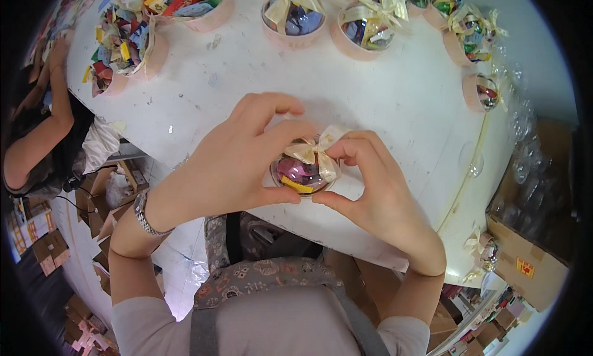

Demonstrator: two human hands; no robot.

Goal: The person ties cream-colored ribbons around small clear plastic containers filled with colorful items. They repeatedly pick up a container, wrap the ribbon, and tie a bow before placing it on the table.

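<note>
A small round candy box (296, 173) with a clear domed lid sits between my hands near the table's front edge. Wrapped sweets, one purple-pink and one yellow, show through the dome. On top of it is tied a cream ribbon bow (316, 147). My left hand (245, 154) curves around the box's left side, its thumb at the near rim and fingers at the far side. From the right, my right hand (377, 184) holds the box too, its thumb at the near rim and bent fingers against the bow. The box's lower part is mostly hidden.
Finished-looking candy boxes with bows (294, 20) stand along the far side of the white table (241, 73). Open pink tubs full of sweets (123, 45) are at the far left. Clear plastic domes (523, 124) lie by a cardboard carton (523, 263) on the right. Another person's arm (58, 92) rests at the left.
</note>
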